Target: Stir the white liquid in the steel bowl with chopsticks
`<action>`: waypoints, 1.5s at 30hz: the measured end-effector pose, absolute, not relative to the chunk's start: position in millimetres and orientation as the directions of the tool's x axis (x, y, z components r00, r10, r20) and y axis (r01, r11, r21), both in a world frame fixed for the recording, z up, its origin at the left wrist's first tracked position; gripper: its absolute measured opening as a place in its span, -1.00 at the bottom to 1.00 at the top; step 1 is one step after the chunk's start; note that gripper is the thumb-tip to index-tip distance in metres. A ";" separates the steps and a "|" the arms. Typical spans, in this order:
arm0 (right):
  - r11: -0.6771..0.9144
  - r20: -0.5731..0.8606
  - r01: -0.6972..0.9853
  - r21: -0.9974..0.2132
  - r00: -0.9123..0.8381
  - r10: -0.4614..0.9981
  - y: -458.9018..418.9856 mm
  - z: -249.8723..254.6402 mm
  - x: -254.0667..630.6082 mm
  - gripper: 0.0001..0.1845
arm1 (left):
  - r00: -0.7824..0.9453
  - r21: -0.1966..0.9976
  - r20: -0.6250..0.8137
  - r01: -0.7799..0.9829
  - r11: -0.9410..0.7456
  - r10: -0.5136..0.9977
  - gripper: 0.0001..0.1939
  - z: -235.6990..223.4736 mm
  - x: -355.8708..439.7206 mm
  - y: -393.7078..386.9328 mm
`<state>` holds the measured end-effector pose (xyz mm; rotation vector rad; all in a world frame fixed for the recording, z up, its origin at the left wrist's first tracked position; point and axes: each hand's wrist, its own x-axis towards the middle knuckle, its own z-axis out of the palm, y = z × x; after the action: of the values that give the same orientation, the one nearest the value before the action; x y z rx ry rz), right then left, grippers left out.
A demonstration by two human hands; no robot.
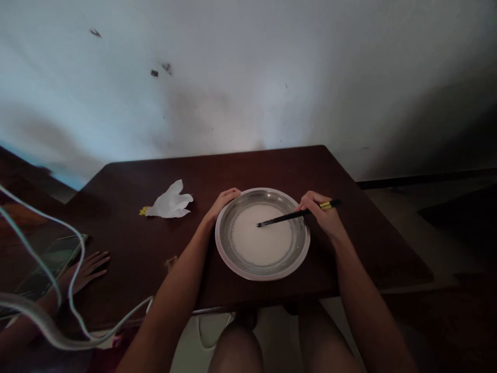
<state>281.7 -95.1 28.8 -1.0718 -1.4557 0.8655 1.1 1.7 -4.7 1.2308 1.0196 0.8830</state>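
A round metal bowl (223, 248) stands near the front edge of the dark wooden table, partly filled with a milky white liquid (260, 246). My left hand (225, 201) grips the bowl's rim at its far left side, fingers curled over the edge. In my right hand (318, 207) is a pair of black chopsticks (281, 217) with gold bands near the top. They slant down to the left over the bowl, and their whitened tips are at the liquid near its middle. Whether the tips dip below the surface is hard to tell.
On the table (264, 168) left of the bowl lies a crumpled white plastic bag (173, 201) with a yellow end. Another person's hand (87, 269) rests flat beside a phone (46, 267). Pale cables (75, 259) loop across the left foreground. A stained wall (233, 77) rises behind.
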 end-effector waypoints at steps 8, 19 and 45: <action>0.330 0.335 0.171 -0.928 -0.004 0.942 -94.1 27.5 282.3 -0.67 | 0.308 0.990 -0.142 0.022 0.142 0.941 -0.66 -3.5 1.2 0.9; 0.325 0.324 0.109 -0.939 -0.027 0.946 -94.4 26.5 283.5 -0.65 | 0.316 0.992 -0.129 0.037 0.124 0.940 -0.68 -3.3 1.0 -0.1; 0.325 0.324 0.093 -0.941 -0.021 0.946 -94.3 25.0 283.2 -0.65 | 0.304 0.990 -0.137 0.000 0.144 0.943 -0.66 -6.0 0.7 1.8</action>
<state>283.2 -94.3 25.0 -1.0244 -1.4206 0.9184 0.7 1.8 -6.0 1.2194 1.0297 0.8906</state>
